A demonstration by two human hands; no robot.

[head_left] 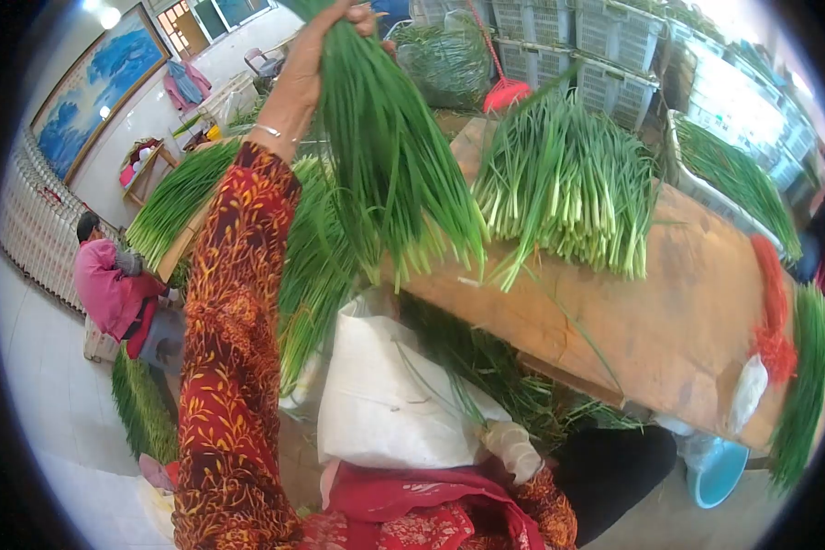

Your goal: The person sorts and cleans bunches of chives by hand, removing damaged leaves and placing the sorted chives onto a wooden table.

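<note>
My left hand (344, 23) is raised at the top of the view, its fingers closed around a bunch of garlic chives (385, 156). The bunch hangs down, leaves fanned out, with its lower ends just above the wooden board (678, 302). My right hand (513, 451), in a pale glove, is low by my lap beside a white cloth (390, 385); its fingers are not clear. Trimmed chives with pale stems lie in a pile (568, 183) on the board. More chives (316, 266) lie behind my left forearm.
Red ties (772, 321) hang over the board's right side near another chive bundle (802, 385). A blue bucket (717, 472) stands below. Loose leaves (486, 367) lie under the board. Stacked crates (614, 87) stand behind. A person in pink (110, 284) sits at left.
</note>
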